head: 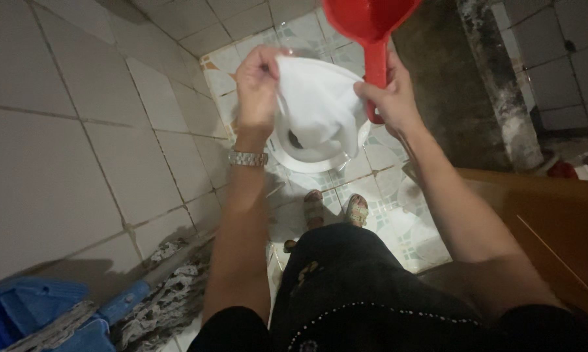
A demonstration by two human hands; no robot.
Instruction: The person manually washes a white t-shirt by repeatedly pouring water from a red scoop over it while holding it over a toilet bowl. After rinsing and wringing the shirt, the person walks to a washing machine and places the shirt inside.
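Hands met near the top centre of the head view, both gripping one white cloth (316,107). The left hand (258,85) had its fingers curled tight, pinching the cloth's upper left edge, a metal wristwatch (247,158) banding the wrist below it. The right hand (392,98) closed on two things at once: its fingers pinched the cloth's right edge and also wrapped the handle of a red plastic scoop (370,26), whose bowl rose out of the frame's top edge. The cloth hung spread between the hands, directly above a white squat toilet pan (320,160) set in the patterned tile floor (385,221). Below the pan, at mid-frame, two sandalled feet (336,210) stood on the tiles. A blue mop bucket (39,316) with a grey mop head sat in the lower left corner, and a brown wooden door (555,228) filled the right edge.
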